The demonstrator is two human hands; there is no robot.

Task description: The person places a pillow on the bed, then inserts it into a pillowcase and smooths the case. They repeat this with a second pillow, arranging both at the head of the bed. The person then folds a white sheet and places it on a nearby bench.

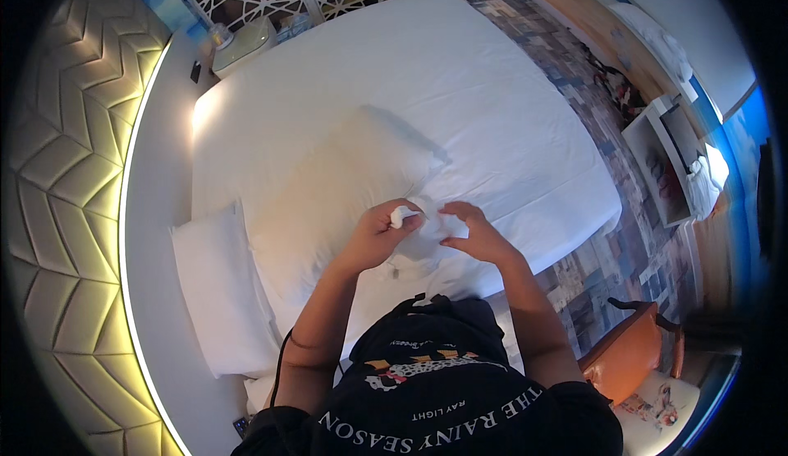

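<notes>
My left hand (385, 228) is closed on a bunched piece of white cloth (403, 216) in front of my body. To the right of it, my right hand (471, 231) is curved with thumb and fingers apart, close to a pale, partly see-through white material (428, 234) between the hands; whether it touches this cannot be told. Beneath and beyond the hands, a large white pillow (332, 179) lies slantwise on the bed's white sheet (492, 99). Another white pillow (218, 290) rests at the bed's left edge, by the headboard side.
A padded headboard wall (74, 210) with a light strip runs along the left. At the far left corner of the bed stands a bedside table (246, 43). An orange chair (625, 351) is at lower right, and a white cabinet (662, 160) stands across the patterned floor (569, 86).
</notes>
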